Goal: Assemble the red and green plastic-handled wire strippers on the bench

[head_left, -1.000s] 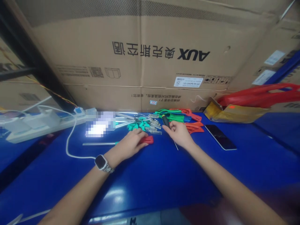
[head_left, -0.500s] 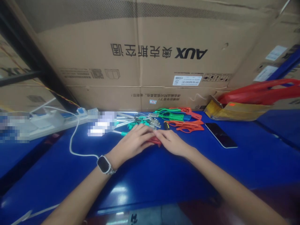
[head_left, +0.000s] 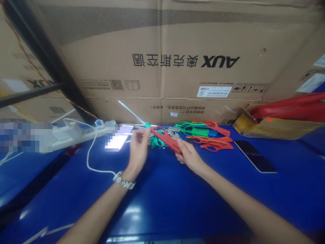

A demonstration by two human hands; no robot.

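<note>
A long-nosed lighter, with a red handle, a green collar and a thin metal tube, is tilted above the table, its tube pointing up and left. My right hand is closed around the rear end of the red handle. My left hand has its fingers curled, with the thumb against the lighter near the green collar. Behind and below the lighter lies a pile of green-ended metal tubes and small metal parts. Several orange handle shells and green handle shells lie right of the pile.
A dark phone lies at the right on the blue table. A yellowish carton with red pieces stands behind it. At the left are a white power strip, a cable and a lit phone. A large cardboard box stands behind.
My hands, together low over a red piece before, have moved apart. The lighter is now raised with its metal tube in view, and my left wrist has turned. The view has shifted slightly.
</note>
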